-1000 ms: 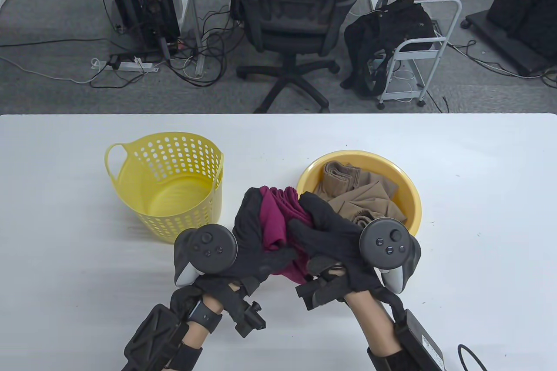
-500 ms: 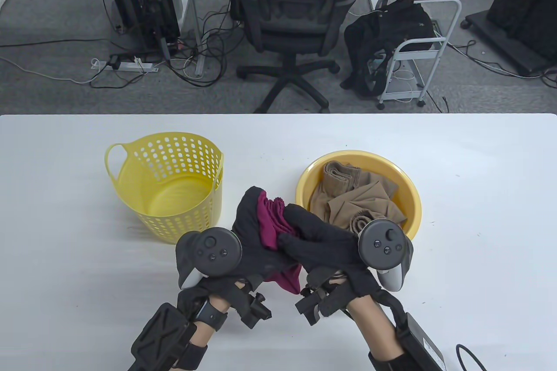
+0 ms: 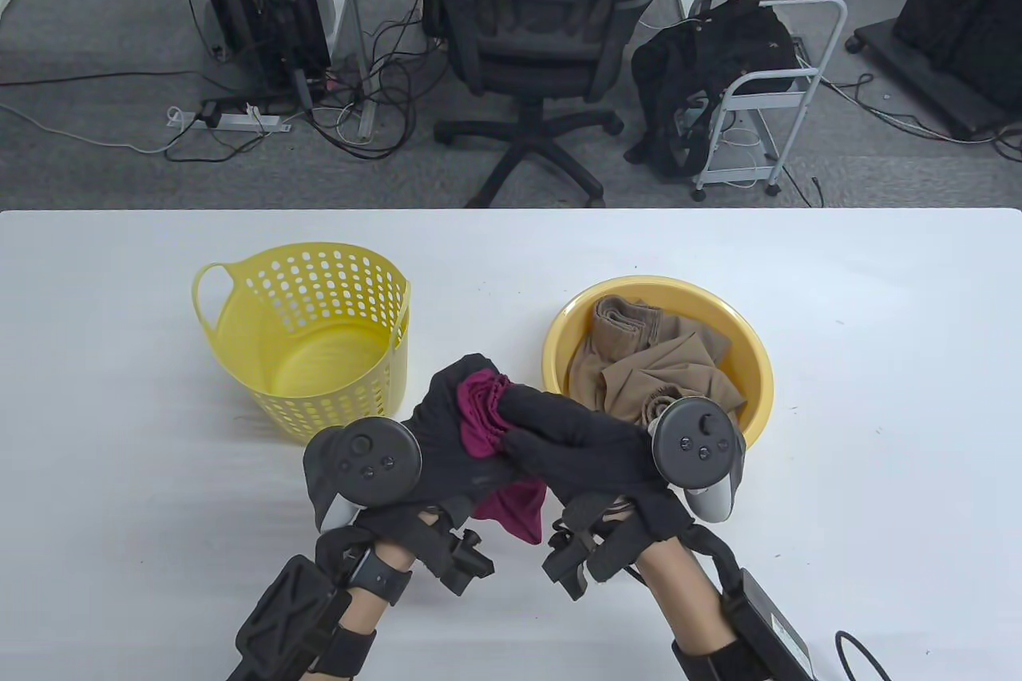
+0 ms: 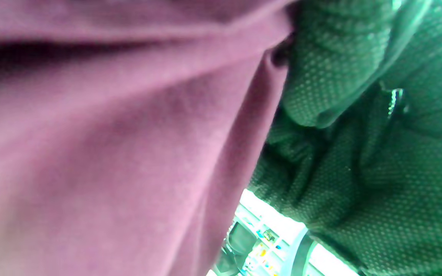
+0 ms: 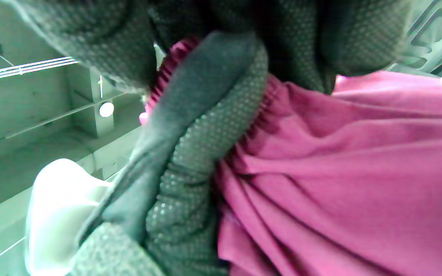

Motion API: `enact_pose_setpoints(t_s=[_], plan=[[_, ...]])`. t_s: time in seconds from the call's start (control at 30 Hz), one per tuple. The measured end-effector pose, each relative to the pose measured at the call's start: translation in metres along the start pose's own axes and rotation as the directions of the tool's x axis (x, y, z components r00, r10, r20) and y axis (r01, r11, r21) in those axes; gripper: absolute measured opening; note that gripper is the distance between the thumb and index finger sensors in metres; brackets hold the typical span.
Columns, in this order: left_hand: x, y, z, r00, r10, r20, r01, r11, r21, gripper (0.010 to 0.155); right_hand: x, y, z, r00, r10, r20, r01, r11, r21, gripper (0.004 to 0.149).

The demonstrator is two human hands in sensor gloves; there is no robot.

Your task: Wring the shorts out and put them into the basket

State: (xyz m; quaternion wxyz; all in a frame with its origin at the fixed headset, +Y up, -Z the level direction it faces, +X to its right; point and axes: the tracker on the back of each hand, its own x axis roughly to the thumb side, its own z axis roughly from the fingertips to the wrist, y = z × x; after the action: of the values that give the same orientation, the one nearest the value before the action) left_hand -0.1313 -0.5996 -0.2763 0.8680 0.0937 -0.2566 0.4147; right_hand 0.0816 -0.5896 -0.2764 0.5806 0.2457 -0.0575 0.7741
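Note:
Bunched maroon shorts (image 3: 483, 425) are squeezed between both my hands above the table, between the basket and the bowl. My left hand (image 3: 447, 425) curls round their left side; my right hand (image 3: 559, 433) wraps over their right side. A loose end (image 3: 515, 509) hangs below the hands. The maroon shorts (image 4: 121, 153) fill the left wrist view, with a gloved finger (image 4: 328, 76) beside them. In the right wrist view gloved fingers (image 5: 205, 134) clamp the shorts (image 5: 340, 172). The yellow perforated basket (image 3: 239, 330) stands to the left with nothing in it.
A yellow bowl (image 3: 754, 370) on the right holds tan cloth (image 3: 655, 362). The white table (image 3: 878, 393) reaches to the far edge, with an office chair (image 3: 543, 34) and a small cart (image 3: 766, 90) on the floor beyond it.
Both hands have drawn the shorts leftward and slightly toward me, closing tighter, so less maroon cloth shows between them. The right hand has come away from over the bowl.

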Motion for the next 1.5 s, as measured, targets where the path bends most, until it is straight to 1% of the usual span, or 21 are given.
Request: enact_pose_setpoints(t_s=[0.13,0.23,0.3,0.4,0.57,0.67,0.7,0.8,0.9,1.0,1.07,1.1,1.23,1.27,1.33,1.4,1.43,1.47,1.5], plan=[[0.000,0.003,0.000,1.000,0.007,0.004,-0.007,1.000,0.003,0.085,-0.004,-0.004,0.001,0.999,-0.030,-0.017,0.030,0.999,-0.011,0.051],[0.000,0.004,0.000,1.000,-0.005,0.006,0.005,1.000,-0.006,0.081,-0.008,-0.006,0.002,0.998,-0.048,-0.031,0.047,0.999,-0.021,0.050],[-0.002,0.006,0.001,1.000,0.005,-0.001,-0.005,1.000,-0.002,0.079,-0.010,-0.009,0.003,0.998,-0.055,-0.039,0.053,0.998,-0.044,0.051],[-0.005,0.010,0.003,0.998,0.062,-0.008,-0.062,0.998,0.011,0.076,-0.014,-0.015,0.004,0.997,-0.047,-0.055,0.043,0.997,-0.062,0.053],[-0.008,0.020,0.007,0.974,0.228,0.014,-0.228,0.973,0.027,0.072,-0.028,-0.026,0.003,0.992,-0.045,-0.114,0.039,0.998,-0.056,0.061],[-0.008,0.028,0.010,0.950,0.309,0.042,-0.311,0.950,0.032,0.072,-0.040,-0.032,0.003,0.984,-0.072,-0.162,0.064,0.996,-0.057,0.065],[-0.008,0.031,0.010,0.932,0.355,0.076,-0.357,0.934,0.019,0.072,-0.045,-0.034,0.003,0.980,-0.090,-0.178,0.081,0.995,-0.058,0.067],[-0.007,0.039,0.012,0.884,0.451,0.125,-0.455,0.890,0.010,0.071,-0.055,-0.037,0.003,0.969,-0.138,-0.206,0.123,0.989,-0.086,0.072],[-0.006,0.045,0.012,0.844,0.510,0.164,-0.515,0.857,-0.016,0.071,-0.065,-0.036,0.003,0.949,-0.202,-0.242,0.188,0.979,-0.081,0.077],[-0.006,0.048,0.010,0.803,0.559,0.206,-0.560,0.826,-0.063,0.071,-0.071,-0.031,0.001,0.923,-0.265,-0.277,0.263,0.964,-0.048,0.080],[-0.008,0.049,0.009,0.774,0.591,0.226,-0.588,0.804,-0.086,0.071,-0.076,-0.024,0.001,0.894,-0.323,-0.310,0.325,0.945,-0.046,0.082],[-0.008,0.048,0.009,0.746,0.621,0.240,-0.615,0.781,-0.110,0.071,-0.079,-0.019,0.001,0.874,-0.349,-0.338,0.357,0.933,-0.041,0.082],[-0.009,0.043,0.007,0.658,0.705,0.266,-0.691,0.705,-0.158,0.071,-0.084,-0.002,0.001,0.828,-0.411,-0.381,0.459,0.887,0.041,0.087],[-0.010,0.042,0.006,0.640,0.719,0.271,-0.702,0.690,-0.174,0.071,-0.084,0.004,0.001,0.808,-0.436,-0.397,0.502,0.861,0.077,0.089],[-0.010,0.041,0.005,0.634,0.723,0.272,-0.706,0.686,-0.176,0.071,-0.084,0.015,0.002,0.773,-0.470,-0.427,0.572,0.807,0.148,0.095],[-0.012,0.040,0.003,0.625,0.731,0.275,-0.713,0.678,-0.182,0.070,-0.082,0.026,0.003,0.727,-0.512,-0.458,0.652,0.723,0.227,0.100],[-0.012,0.040,0.003,0.620,0.735,0.274,-0.718,0.673,-0.179,0.070,-0.082,0.028,0.004,0.718,-0.520,-0.462,0.666,0.705,0.242,0.102],[-0.014,0.039,0.002,0.616,0.739,0.273,-0.722,0.668,-0.177,0.070,-0.081,0.034,0.005,0.695,-0.540,-0.474,0.700,0.658,0.277,0.105],[-0.015,0.039,0.002,0.618,0.737,0.272,-0.722,0.670,-0.174,0.070,-0.080,0.038,0.006,0.684,-0.549,-0.481,0.716,0.632,0.296,0.107]])
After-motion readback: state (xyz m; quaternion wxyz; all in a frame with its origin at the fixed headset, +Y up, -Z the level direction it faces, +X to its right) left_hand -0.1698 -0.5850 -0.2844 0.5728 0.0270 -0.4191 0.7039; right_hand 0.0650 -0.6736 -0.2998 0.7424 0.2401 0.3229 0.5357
